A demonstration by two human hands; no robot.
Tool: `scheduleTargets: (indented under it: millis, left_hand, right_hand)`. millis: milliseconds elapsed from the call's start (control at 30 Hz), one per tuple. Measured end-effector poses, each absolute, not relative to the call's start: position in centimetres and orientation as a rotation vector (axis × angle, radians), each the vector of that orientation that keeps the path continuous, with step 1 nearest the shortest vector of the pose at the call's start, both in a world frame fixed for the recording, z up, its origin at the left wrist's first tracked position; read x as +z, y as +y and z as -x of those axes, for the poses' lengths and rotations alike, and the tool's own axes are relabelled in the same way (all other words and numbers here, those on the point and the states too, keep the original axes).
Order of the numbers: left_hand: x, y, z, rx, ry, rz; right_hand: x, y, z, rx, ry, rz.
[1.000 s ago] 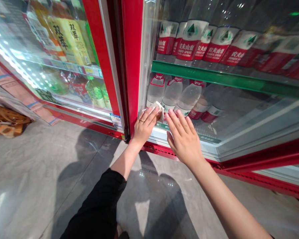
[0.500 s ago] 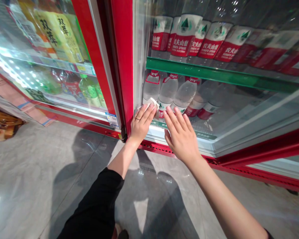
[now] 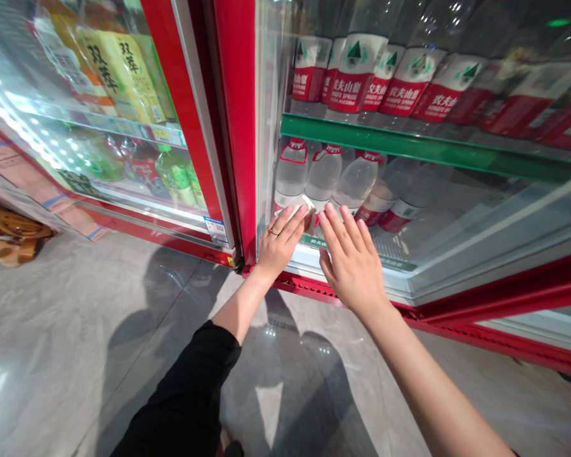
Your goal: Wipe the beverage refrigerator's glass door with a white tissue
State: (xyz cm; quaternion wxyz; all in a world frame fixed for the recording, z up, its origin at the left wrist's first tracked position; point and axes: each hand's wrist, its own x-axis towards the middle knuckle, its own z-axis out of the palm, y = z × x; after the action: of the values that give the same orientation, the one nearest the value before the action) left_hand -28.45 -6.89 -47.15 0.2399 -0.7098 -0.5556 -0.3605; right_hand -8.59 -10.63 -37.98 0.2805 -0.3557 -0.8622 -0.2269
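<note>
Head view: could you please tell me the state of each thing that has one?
White cloth: crumpled, partly covered
Left hand: fingers extended over the cloth
Right hand: open, fingers extended
Upper-shelf bottles: standing
Lower-shelf bottles: standing
Left cooler: lit inside

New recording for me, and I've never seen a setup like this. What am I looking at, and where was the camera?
There's no machine here: these are a person's two bare hands, seen by a camera worn on their head, looking forward and down. They reach toward the glass front of a red-framed drinks cabinet. The left hand lies flat over a white cloth or tissue; which, I can't tell. The right hand, flat beside it, holds nothing visible. Behind the glass, bottles stand above and below a green-edged shelf.
</note>
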Motion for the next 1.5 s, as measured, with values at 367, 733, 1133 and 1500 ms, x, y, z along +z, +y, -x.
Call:
scheduleTargets:
  millis: [367, 733, 1133, 1500]
  left_hand:
    - [-49.6, -6.5, 30.7, -1.234, -1.446, 1.802]
    - [-47.2, -6.1, 30.1, -1.268, -1.481, 1.853]
    - [-46.6, -5.7, 27.2, -1.289, -1.509, 2.108]
    - [-47.9, -6.7, 25.5, -1.163, -1.506, 2.126]
  right_hand:
    - [-38.0, -10.5, 7.3, -0.631, -2.307, 0.995]
    - [-37.6, -11.0, 6.4, -0.639, -2.319, 1.036]
    - [-37.9, -12.2, 0.1, -0.766, -2.41, 1.062]
    - [-38.3, -10.8, -2.7, -0.768, -2.422, 1.054]
